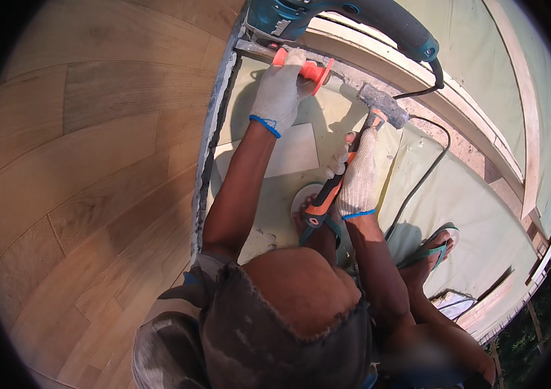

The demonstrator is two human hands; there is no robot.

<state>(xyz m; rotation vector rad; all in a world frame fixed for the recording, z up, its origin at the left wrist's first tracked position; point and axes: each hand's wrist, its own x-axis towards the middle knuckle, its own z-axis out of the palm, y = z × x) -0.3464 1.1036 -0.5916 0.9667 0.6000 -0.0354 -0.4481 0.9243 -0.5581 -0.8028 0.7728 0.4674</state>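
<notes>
Orange and black, the hammer (pixel 334 186) sits right of the frame's centre, clamped in our gloved right hand (pixel 359 172); our left hand (pixel 278 94) grips the red-guarded chisel (pixel 312 71) at upper centre.

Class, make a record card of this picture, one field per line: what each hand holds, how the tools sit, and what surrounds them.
Left hand: gripping the chisel by its red guard
Right hand: gripping the hammer by its handle
Hammer head: apart from the chisel
Gloves: white, blue cuffs
Beyond the hands: teal power tool
Right of hammer: black cable
Below the hands: pale green sheet
Left side: wood-look floor
</notes>
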